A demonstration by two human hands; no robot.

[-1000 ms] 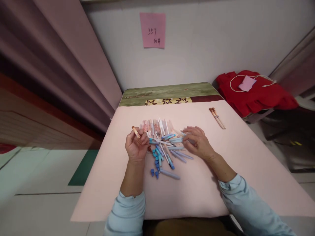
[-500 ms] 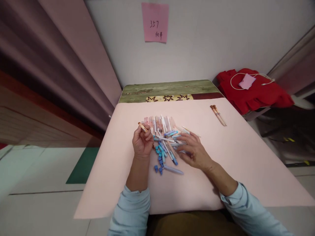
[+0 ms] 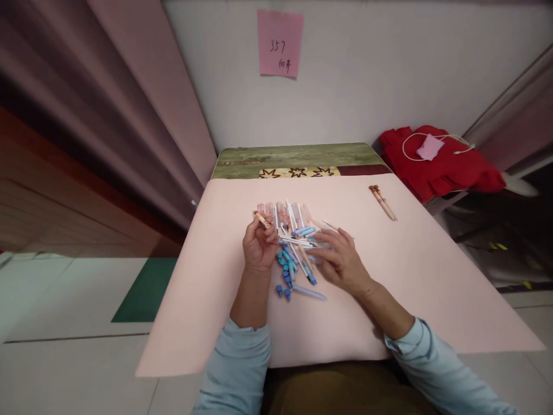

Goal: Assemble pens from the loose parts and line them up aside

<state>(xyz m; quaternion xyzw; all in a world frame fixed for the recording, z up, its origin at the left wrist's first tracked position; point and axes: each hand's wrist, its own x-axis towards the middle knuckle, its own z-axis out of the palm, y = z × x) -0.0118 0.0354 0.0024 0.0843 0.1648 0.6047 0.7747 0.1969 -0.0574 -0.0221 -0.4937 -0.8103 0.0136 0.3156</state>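
Your left hand has that little brown-ended tube pinched in its fingers, by the left side of the pen parts. Your right hand is loosely spread at their right; can't tell if it's touching any.

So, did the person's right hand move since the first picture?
Yes. Against the pink 357 note on the wall, the right hand moved left, farther over the pen parts.
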